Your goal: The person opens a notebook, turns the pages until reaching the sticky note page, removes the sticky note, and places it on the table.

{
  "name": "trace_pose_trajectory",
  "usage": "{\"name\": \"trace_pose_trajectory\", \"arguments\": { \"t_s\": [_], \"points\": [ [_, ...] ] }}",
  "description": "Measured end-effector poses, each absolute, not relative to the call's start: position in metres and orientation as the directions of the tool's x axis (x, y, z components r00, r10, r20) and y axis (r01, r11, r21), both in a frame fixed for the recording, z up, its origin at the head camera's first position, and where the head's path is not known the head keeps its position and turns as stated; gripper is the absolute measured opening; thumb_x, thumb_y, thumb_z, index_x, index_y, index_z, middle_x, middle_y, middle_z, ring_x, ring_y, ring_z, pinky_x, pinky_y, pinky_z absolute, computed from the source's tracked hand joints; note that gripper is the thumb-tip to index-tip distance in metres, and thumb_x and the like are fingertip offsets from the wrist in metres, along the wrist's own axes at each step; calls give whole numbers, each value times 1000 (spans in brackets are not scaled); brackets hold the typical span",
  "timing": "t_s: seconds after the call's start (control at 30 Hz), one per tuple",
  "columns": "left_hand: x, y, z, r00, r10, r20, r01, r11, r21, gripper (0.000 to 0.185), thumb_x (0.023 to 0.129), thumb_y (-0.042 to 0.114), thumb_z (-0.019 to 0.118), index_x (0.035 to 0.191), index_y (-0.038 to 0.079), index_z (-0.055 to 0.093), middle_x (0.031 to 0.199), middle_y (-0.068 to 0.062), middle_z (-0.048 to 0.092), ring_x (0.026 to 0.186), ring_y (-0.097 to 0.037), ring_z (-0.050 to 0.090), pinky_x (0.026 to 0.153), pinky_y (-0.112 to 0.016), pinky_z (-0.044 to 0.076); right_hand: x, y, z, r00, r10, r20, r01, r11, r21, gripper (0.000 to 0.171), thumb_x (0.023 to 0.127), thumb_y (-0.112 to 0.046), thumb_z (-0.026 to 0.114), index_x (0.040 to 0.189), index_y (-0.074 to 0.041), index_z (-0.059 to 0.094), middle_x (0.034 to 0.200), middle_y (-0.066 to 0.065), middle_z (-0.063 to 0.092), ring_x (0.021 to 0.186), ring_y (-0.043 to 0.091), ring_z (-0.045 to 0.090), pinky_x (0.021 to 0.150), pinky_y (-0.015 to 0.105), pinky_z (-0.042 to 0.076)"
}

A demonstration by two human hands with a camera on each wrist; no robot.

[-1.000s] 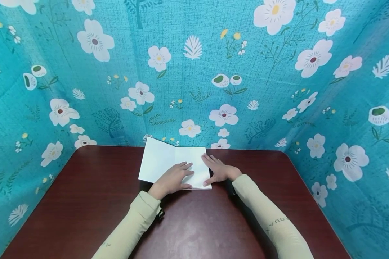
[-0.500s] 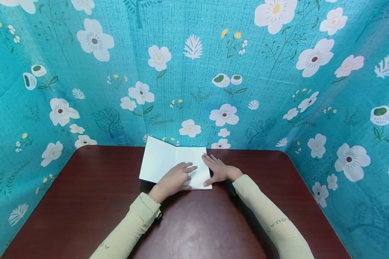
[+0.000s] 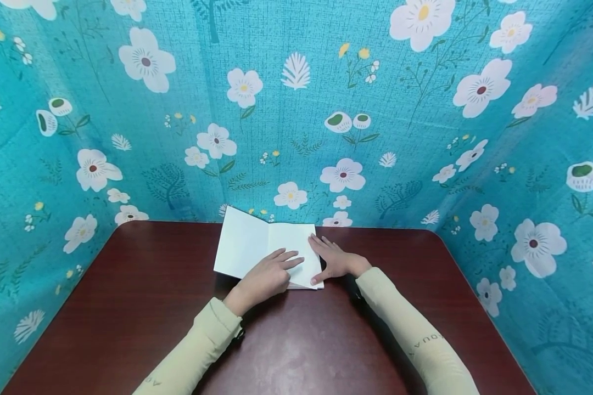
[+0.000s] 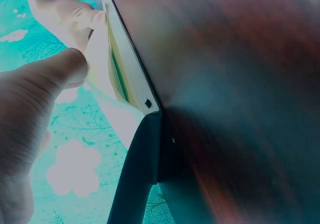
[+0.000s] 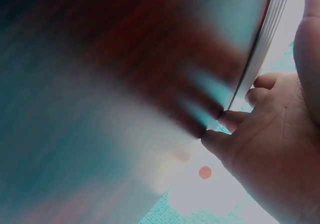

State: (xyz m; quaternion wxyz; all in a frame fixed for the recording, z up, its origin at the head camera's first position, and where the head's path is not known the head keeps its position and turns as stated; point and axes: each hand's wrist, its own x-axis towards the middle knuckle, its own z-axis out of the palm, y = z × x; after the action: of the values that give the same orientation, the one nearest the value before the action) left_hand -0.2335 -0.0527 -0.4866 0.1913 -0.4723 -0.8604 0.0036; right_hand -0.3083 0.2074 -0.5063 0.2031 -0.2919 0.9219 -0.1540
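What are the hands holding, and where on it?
Neither hand truly holds anything. The left hand rests flat on the open book's right page; the right hand presses that page's right edge, thumb at the near corner.

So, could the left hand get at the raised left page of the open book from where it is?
Probably yes. The left hand rests on the book's right page, and the raised left page lies right beside it with nothing between them; the right hand is at the opposite edge.

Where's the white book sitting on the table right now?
In the head view the white book lies open at the table's far edge, centre-left, under the left hand and right hand.
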Motion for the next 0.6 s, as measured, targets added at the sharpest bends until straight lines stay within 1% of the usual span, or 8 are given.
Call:
{"name": "trace_pose_trajectory", "arguments": {
  "t_s": [0.13,0.27,0.37,0.6],
  "points": [
    [-231,-56,-487,-471,812,346,806,555,-207,17,85,8,73,69,13,78,141,-2,64,137,-21,53,118,-42,37,-309,207,-507,-748,-595,-294,-477,790,-386,128,81,-62,77,163,-1,1,171,18,-2,156,44,-1,122,65,12],
    [-229,-61,-485,-473,797,375,790,572,-220,18,86,7,73,70,14,78,142,-4,63,138,-22,53,119,-43,37,-310,208,-507,-745,-598,-295,-489,791,-368,129,80,-61,79,162,1,1,171,19,-2,156,43,0,123,64,13],
    [-228,-66,-484,-471,775,422,771,594,-231,18,86,8,72,70,15,77,141,-5,63,137,-22,54,119,-43,37,-311,208,-507,-747,-598,-289,-485,789,-378,129,80,-58,81,162,2,1,170,20,-1,156,44,0,123,63,13],
    [-220,-76,-487,-469,677,567,727,661,-187,15,82,9,75,67,8,72,139,-12,64,132,-28,57,116,-49,39,-309,207,-503,-750,-584,-312,-472,802,-367,130,79,-63,79,162,0,1,171,18,-2,157,42,0,125,60,12]
  ]
}}
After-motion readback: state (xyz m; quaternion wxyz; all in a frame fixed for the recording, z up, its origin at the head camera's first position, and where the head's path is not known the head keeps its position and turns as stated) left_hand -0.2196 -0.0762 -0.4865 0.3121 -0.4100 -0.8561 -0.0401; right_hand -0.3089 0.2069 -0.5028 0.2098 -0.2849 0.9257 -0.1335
